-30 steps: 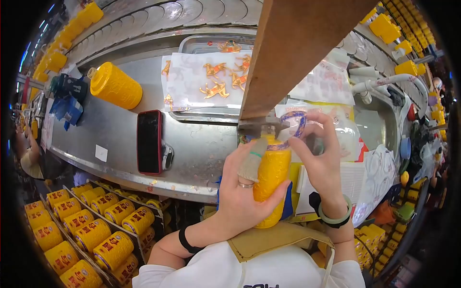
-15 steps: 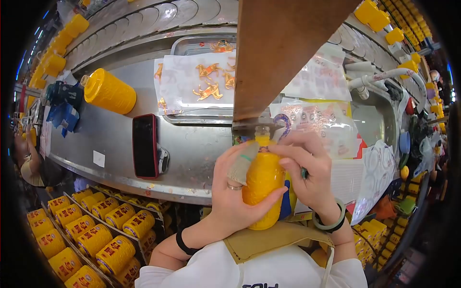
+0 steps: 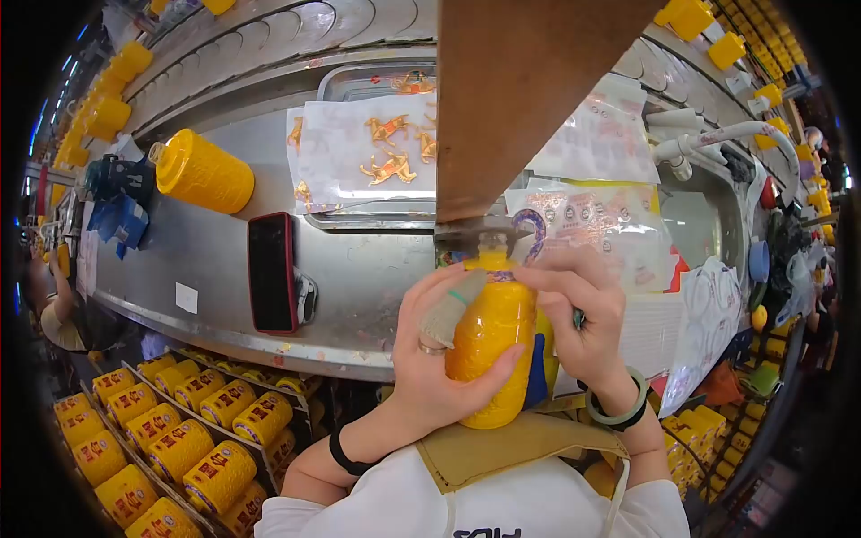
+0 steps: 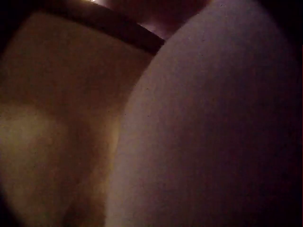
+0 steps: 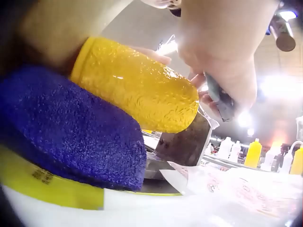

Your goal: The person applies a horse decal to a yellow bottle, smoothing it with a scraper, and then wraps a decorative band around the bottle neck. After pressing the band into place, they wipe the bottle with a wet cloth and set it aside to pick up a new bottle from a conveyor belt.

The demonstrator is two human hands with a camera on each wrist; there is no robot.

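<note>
My left hand [image 3: 430, 359] grips a yellow embossed bottle [image 3: 491, 350] upright, thumb across its front. A beige cloth piece [image 3: 453, 309] with a green line covers part of its fingers. At the bottle's shoulder my right hand [image 3: 583, 314] pinches a blue patterned strip [image 3: 502, 276], whose loose end curls up behind the fingers. A small dark grey-green piece [image 5: 220, 97] is tucked in the curled fingers of that hand. The right wrist view shows the bottle tilted beside a blue towel [image 5: 71, 127]. Only dark, blurred close surfaces appear in the left wrist view.
A wooden post [image 3: 529, 99] stands right behind the bottle. On the metal table [image 3: 215, 296] are a phone [image 3: 272, 273], another yellow bottle [image 3: 206, 172] and a tray [image 3: 377, 220] with golden horse-shaped pieces. Printed sheets [image 3: 601, 233] lie to the right; crates of yellow bottles [image 3: 175, 439] stand below left.
My right hand has come down from holding the strip's loop in the air to the bottle's shoulder, fingers now against it. The left hand keeps its grip; the view has shifted slightly.
</note>
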